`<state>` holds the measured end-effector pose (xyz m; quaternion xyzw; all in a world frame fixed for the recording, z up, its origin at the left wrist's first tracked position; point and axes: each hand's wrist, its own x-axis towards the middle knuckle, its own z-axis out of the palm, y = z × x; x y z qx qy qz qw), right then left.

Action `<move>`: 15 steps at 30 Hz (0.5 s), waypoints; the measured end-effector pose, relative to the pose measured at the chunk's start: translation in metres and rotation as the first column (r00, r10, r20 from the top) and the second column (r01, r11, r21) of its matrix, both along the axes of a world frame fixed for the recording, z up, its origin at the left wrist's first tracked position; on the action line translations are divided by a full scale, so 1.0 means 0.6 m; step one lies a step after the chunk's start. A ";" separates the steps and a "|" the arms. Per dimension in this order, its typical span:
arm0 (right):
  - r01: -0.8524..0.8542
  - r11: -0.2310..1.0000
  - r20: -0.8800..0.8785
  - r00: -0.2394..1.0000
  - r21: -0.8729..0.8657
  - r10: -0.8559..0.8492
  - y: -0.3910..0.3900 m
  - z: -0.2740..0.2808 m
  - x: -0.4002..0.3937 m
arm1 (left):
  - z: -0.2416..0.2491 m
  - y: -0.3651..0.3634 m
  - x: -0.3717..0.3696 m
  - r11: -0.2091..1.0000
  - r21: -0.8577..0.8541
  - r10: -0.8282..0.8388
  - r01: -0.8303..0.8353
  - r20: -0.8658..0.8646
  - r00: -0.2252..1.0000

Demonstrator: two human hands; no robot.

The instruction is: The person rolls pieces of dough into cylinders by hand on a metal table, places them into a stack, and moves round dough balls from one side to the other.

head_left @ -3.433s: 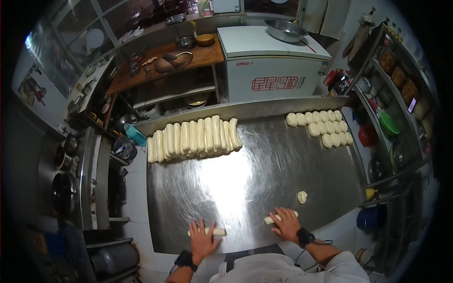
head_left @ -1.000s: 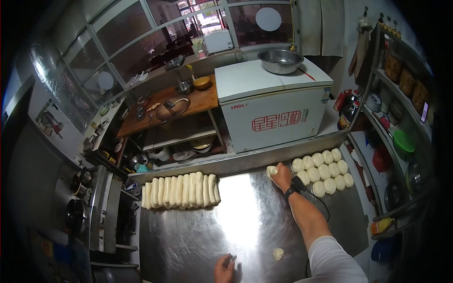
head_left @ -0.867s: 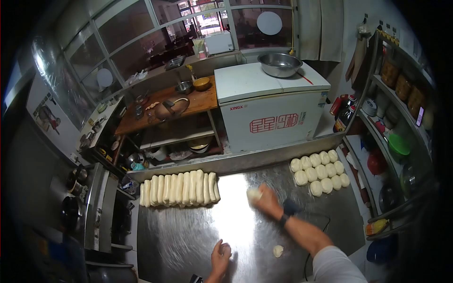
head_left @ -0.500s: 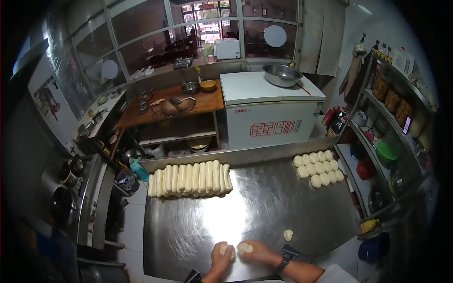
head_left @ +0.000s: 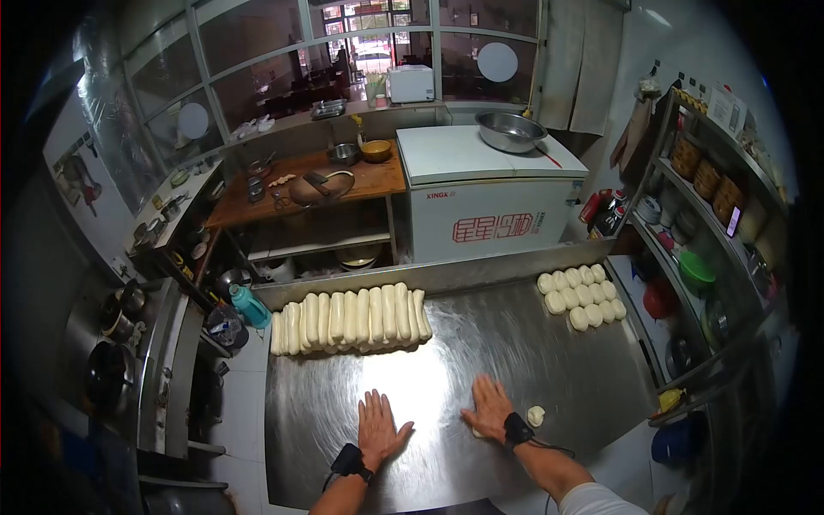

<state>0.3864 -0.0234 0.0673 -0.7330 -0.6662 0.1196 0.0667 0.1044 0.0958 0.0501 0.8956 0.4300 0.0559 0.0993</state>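
My left hand (head_left: 378, 429) lies palm down over the steel worktop (head_left: 326, 463), its fingers stretched out; anything beneath the palm is hidden. To its right, my right hand (head_left: 490, 409) is flat with fingers extended, and a little pale dough (head_left: 477, 433) shows at the heel of the palm. A small loose dough piece (head_left: 536, 416) sits just right of the right wrist. Farther back on the left, long dough rolls (head_left: 352, 318) are stacked side by side. Round dough balls (head_left: 580, 296) stand in rows at the back right.
A raised metal ledge (head_left: 446, 272) runs along the worktop's back edge. Behind it stand a white chest freezer (head_left: 493, 215) with a steel bowl (head_left: 511, 132) on top and a wooden table (head_left: 300, 184). Shelving (head_left: 678, 283) flanks the right side; a turquoise thermos (head_left: 249, 306) stands at left.
My hands have moved forward and apart, from curled around two dough pieces to flat with fingers stretched. A bit of dough now shows under the right palm; the left piece is out of sight.
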 end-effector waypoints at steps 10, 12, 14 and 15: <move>-0.114 0.990 0.026 0.993 -0.084 0.116 -0.133 -0.006 -0.033 | 0.017 -0.127 -0.074 0.971 -0.221 -0.120 0.089 -0.132 0.984; 0.043 0.998 0.025 0.999 0.050 -0.044 -0.023 -0.020 -0.002 | 0.000 -0.024 -0.017 0.998 -0.069 -0.017 0.012 -0.061 0.998; 0.021 0.998 0.011 1.000 0.062 -0.022 0.006 -0.011 -0.008 | 0.016 0.011 0.013 0.998 -0.060 -0.030 0.028 -0.029 0.999; -0.004 0.996 0.011 1.000 0.090 0.003 0.012 -0.006 -0.008 | 0.020 0.010 0.017 0.994 -0.061 -0.094 0.091 -0.040 0.995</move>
